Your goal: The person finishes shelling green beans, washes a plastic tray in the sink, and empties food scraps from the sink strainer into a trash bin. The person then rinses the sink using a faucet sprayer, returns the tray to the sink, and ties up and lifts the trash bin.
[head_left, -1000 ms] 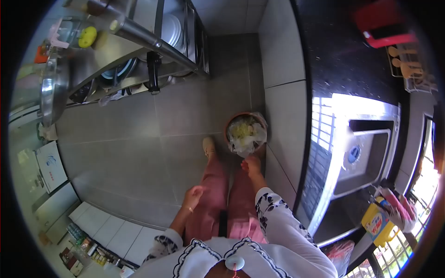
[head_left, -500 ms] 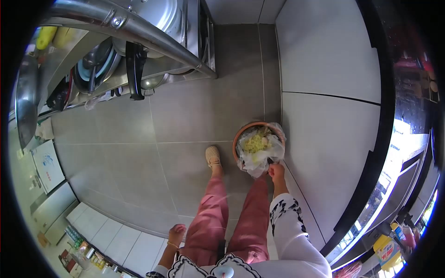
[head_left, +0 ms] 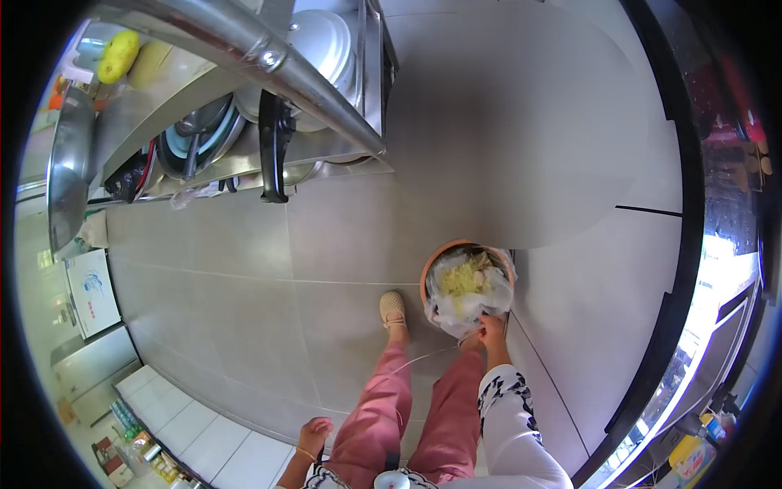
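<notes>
A round reddish-brown bin (head_left: 425, 281) stands on the floor against the white cabinet front. Its crumpled clear plastic bag (head_left: 450, 319) holds yellow-green scraps (head_left: 464, 279). My right hand (head_left: 492, 331) is at the bag's near edge, its fingers closed on the plastic; the fingertips are partly hidden. Low on the left, beside my leg, my left hand (head_left: 316, 433) has its fingers curled, with nothing visible in them. A thin pale strand (head_left: 419, 357) arcs over my legs from near the bin.
A metal rack (head_left: 269, 61) with pots, pans and a black handle (head_left: 275, 147) juts in at the upper left. White cabinet doors (head_left: 586, 326) and a dark counter edge (head_left: 691, 179) run along the right. A white box (head_left: 93, 292) is at the far left.
The view has tilted down from the sink and counter. My right hand has moved from above the bin's near side onto the bag's edge. My left hand has lowered toward my left side.
</notes>
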Available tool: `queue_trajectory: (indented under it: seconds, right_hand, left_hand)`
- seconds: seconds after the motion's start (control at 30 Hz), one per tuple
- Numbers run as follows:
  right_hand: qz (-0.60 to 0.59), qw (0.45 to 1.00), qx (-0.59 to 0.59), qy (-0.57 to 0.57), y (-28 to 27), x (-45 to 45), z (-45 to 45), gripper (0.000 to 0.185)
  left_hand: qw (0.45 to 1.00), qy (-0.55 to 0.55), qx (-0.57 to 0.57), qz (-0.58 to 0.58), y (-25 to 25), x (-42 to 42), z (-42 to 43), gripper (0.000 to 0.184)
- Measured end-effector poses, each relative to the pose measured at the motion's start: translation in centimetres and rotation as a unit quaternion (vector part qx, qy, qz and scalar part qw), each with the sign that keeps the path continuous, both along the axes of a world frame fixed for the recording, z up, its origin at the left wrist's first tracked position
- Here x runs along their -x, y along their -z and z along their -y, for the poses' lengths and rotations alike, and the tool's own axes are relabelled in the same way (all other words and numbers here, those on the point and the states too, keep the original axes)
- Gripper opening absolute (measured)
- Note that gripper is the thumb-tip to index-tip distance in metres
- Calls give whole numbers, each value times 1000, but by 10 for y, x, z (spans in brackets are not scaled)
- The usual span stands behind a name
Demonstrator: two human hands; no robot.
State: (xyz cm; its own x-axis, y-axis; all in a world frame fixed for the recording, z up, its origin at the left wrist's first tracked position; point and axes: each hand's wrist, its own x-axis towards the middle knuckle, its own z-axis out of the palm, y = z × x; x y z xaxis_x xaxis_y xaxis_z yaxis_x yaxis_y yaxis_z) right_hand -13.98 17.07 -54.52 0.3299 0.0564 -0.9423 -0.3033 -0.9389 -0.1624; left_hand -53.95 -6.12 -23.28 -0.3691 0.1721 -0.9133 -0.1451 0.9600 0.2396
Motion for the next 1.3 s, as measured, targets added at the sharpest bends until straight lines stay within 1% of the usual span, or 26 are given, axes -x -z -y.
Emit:
queue_trajectory:
  seconds: [0.13,0.2,0.27,0.3,0.37,0.4,0.43,0.47,0.53,0.57,0.6,0.63,0.7,0.73,0.77,0.8,0.83,0.9,0.97,1.0,1.07,1.13,1.2,1.23,1.27,1.3]
  right_hand:
    - [0,996,-52,77,-47,42,-28,20]
    - [-1,995,-46,86,-65,53,-22,20]
    - [10,992,-119,41,-74,58,-9,15]
    - [13,994,-109,29,-89,63,-5,15]
    - [-34,993,-103,-36,-138,68,-3,13]
    - [-36,993,-98,-51,-160,68,0,13]
    - [-18,990,-93,-101,-182,70,1,12]
    - [0,985,-89,-151,-204,73,4,11]
    - [-29,972,-98,-213,-249,70,2,11]
    - [-51,959,-105,-259,-273,70,2,10]
    - [-63,956,-148,-247,-302,78,0,9]
    - [-70,949,-153,-268,-322,81,-4,9]
    - [-80,909,-123,-391,-359,88,-8,13]
    - [-102,896,-125,-414,-372,94,-8,14]
    - [-105,883,-136,-436,-380,97,-12,14]
    - [-94,859,-117,-490,-397,109,-16,15]
    - [-81,831,-101,-541,-415,126,-21,16]
    - [-94,806,-105,-574,-445,161,-27,16]
    - [-109,780,-108,-606,-467,204,-29,16]
    - [-139,774,-92,-611,-466,207,-41,16]
    - [-207,757,-95,-612,-470,239,-44,19]
    - [-205,740,-88,-635,-493,292,-38,15]
    - [-202,727,-77,-652,-508,340,-28,11]
    - [-223,734,-25,-641,-520,349,-36,13]
    - [-260,723,-27,-639,-507,357,-40,14]
    - [-259,716,-23,-647,-502,372,-41,14]
  left_hand:
    - [1000,20,3,20,4,2,31,23]
    - [991,124,-28,-42,-2,-7,31,20]
    - [996,56,-72,-21,13,-14,42,18]
    - [996,38,-80,-19,16,-18,37,19]
    - [995,-3,-103,-12,18,-38,12,21]
    - [993,-27,-116,-9,16,-50,2,23]
    - [992,-18,-127,12,11,-57,-11,24]
    - [990,-10,-139,31,3,-62,-22,26]
    - [977,-130,-153,75,-9,-77,-47,30]
    - [972,-167,-153,66,-19,-82,-59,31]
    - [965,-205,-154,57,-31,-84,-67,33]
    - [959,-226,-162,50,-37,-84,-70,33]
    - [947,-251,-200,12,-51,-77,-67,36]
    - [939,-272,-210,5,-58,-71,-59,36]
    - [919,-305,-247,39,-60,-68,-56,37]
    - [895,-334,-287,72,-67,-58,-50,37]
    - [884,-350,-305,61,-78,-47,-45,37]
    - [906,-332,-252,78,-100,-30,-30,35]
    - [888,-376,-261,50,-130,-13,-18,32]
    - [882,-408,-234,39,-139,-19,-26,30]
    - [856,-447,-257,28,-166,3,-17,26]
    - [832,-481,-276,16,-185,31,-1,23]
    - [796,-506,-330,-30,-201,62,14,21]
    - [804,-524,-282,-10,-233,74,8,21]
    - [813,-494,-302,-62,-234,82,8,20]
    - [821,-463,-315,-111,-241,95,11,19]
